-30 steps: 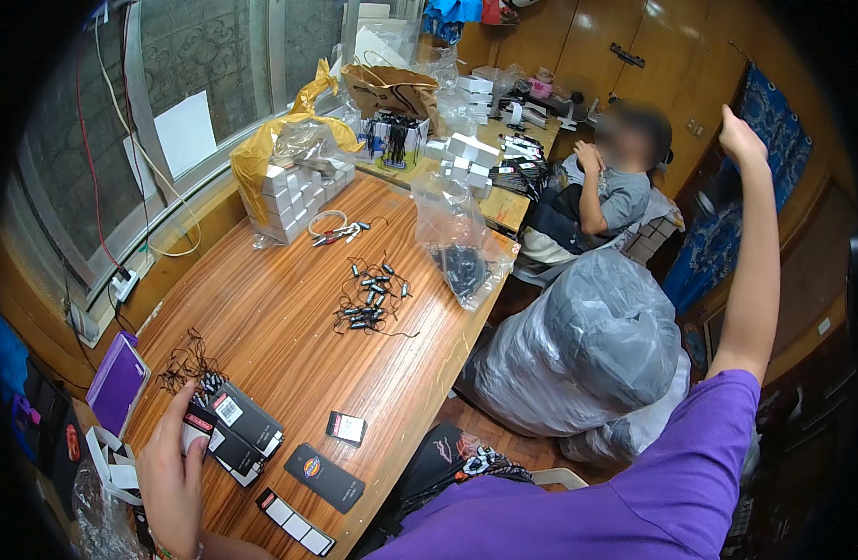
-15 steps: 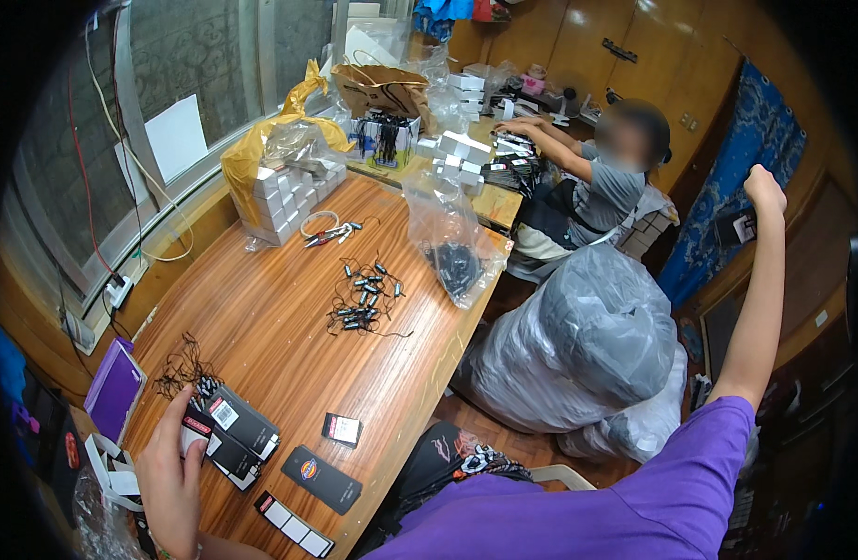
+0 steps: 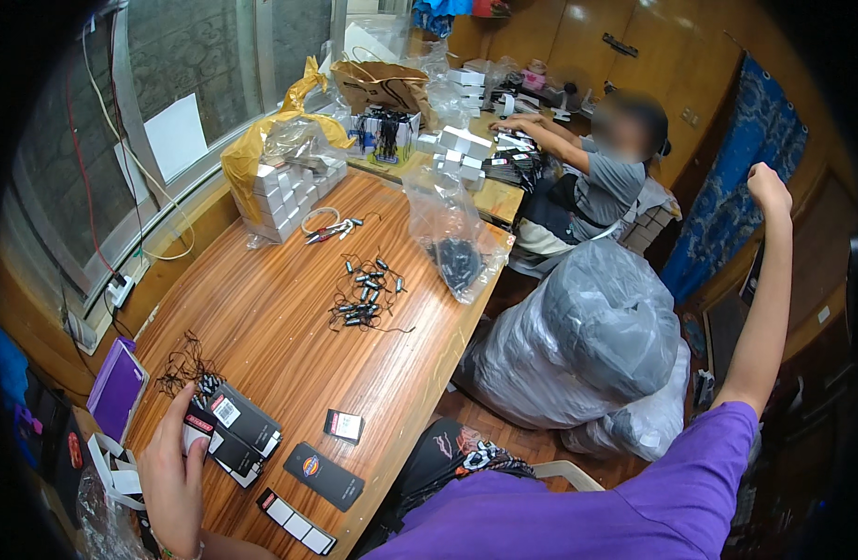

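Note:
My left hand point(image 3: 172, 481) rests at the near left of the wooden table point(image 3: 270, 327), fingers lying on a small stack of black hang tags point(image 3: 233, 427). A bundle of black strings point(image 3: 184, 366) lies just beyond them. My right hand point(image 3: 768, 189) is raised high at the right, away from the table, closed into a fist with nothing seen in it. A loose black tag point(image 3: 324, 475), a small black card point(image 3: 344, 426) and a strip-like tag point(image 3: 295, 521) lie near the table's front edge.
A pile of black string fasteners point(image 3: 365, 294) sits mid-table, with a clear plastic bag point(image 3: 455, 245) beside it and white small boxes point(image 3: 284, 191) in a yellow bag. A seated person point(image 3: 597, 177) works at the far desk. Large grey plastic sacks point(image 3: 588, 341) stand on the floor. A purple box point(image 3: 116, 387) is at the left.
My raised right arm has swung rightward and lowered, the open hand closing into a fist. My left hand has stayed on the tags. The seated person has reached toward the far desk.

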Available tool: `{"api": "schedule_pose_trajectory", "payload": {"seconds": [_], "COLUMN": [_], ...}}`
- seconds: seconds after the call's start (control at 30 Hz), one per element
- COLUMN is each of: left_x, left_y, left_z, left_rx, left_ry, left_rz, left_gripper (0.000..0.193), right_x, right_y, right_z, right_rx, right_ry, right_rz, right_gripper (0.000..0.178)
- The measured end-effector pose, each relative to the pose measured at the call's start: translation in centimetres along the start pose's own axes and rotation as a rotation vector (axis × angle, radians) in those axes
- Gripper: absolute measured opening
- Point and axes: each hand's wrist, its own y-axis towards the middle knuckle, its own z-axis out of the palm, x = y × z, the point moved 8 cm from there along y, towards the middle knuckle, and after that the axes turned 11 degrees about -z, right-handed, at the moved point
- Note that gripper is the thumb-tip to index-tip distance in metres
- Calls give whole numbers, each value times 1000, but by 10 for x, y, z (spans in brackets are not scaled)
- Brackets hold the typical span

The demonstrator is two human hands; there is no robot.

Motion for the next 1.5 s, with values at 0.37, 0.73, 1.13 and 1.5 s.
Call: {"api": "schedule_pose_trajectory", "payload": {"seconds": [0.37,0.73,1.13,1.5], "left_x": [2,-1,-3,0], "left_y": [2,1,0,-1], "left_z": [2,-3,-1,1], "left_rx": [107,36,30,97], "left_ry": [-35,5,-13,-43], "left_rz": [-150,-83,-57,-141], "left_gripper": [48,48,48,49], "right_x": [9,19,47,66], "right_y": [8,3,-14,0], "right_z": [7,5,1,5], "right_rx": [-22,-28,-18,-74], "right_ry": [52,86,50,97], "right_rz": [-105,-152,-204,-271], "right_gripper": [22,25,30,43]}}
